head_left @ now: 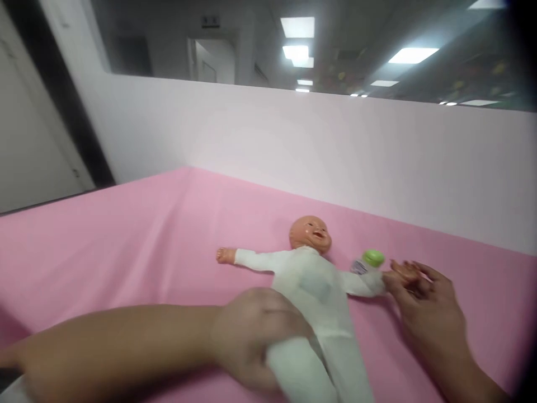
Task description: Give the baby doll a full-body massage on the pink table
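Observation:
A baby doll in a white suit lies on its back on the pink sheet, arms spread. My left hand is closed round the doll's near leg. My right hand pinches the doll's small hand at the right. A small bottle with a green cap lies just behind that doll arm.
A pale pink partition wall runs along the far edge of the sheet. A grey door and dark frame stand at the left. Ceiling lights show beyond the wall.

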### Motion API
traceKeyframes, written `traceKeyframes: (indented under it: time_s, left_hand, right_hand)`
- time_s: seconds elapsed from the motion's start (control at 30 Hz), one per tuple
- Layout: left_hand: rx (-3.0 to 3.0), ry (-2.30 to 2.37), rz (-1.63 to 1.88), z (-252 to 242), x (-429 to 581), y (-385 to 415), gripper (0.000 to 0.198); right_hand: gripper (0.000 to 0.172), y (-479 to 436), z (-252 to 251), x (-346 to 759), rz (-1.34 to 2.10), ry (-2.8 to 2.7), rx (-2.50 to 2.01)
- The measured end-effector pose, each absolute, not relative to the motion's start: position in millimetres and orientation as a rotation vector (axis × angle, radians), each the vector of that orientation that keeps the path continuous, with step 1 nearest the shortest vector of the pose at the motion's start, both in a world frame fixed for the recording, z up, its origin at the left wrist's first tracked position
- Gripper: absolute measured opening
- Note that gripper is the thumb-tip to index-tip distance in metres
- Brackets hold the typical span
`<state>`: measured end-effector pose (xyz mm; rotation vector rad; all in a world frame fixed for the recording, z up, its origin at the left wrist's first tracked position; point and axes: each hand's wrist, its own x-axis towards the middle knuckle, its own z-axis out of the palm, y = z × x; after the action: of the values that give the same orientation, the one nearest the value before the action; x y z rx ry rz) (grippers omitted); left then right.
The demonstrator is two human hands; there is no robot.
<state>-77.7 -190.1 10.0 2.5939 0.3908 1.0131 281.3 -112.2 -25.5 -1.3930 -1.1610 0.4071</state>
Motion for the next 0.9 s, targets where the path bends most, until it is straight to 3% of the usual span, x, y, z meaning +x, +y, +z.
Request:
traceKeyframes:
  time_s: [0.13, 0.3, 0.37, 0.5, 0.73, 0.9]
  left_hand:
    - [2.462, 0.628, 1.171, 19.4, -86.9, -183.1, 0.062]
    - [2.408, 0.888, 1.248, 15.1, -93.1, -161.9, 0.057]
    - [2.331, 0.913, 1.177, 12.6, -91.9, -154.0, 0.052]
    - [2.252, 0.908, 1.065, 9.5, -89.5, -144.0, 0.046]
    - [2.401, 0.702, 1.086, 10.2, -93.9, -150.4, 0.058]
    - [2.705, 0.72, 1.088, 16.4, -87.4, -165.1, 0.066]
  right_hand:
    - [0.073, -130.6, -18.3, 261.3, 0.372, -1.274, -1.343]
    - [0.035, -146.8, -8.7, 235.9, 0.101, -1.77, -1.341]
    - [0.03, -149.8, -6.9, 230.1, 0.06, -1.977, -1.253]
    - [0.039, -149.3, -6.6, 223.8, 0.095, -2.162, -1.145]
    - [0.039, -144.7, -6.1, 228.1, 0.128, -2.041, -1.303]
    - [0.063, -143.5, -0.6, 245.2, 0.156, -1.67, -1.407]
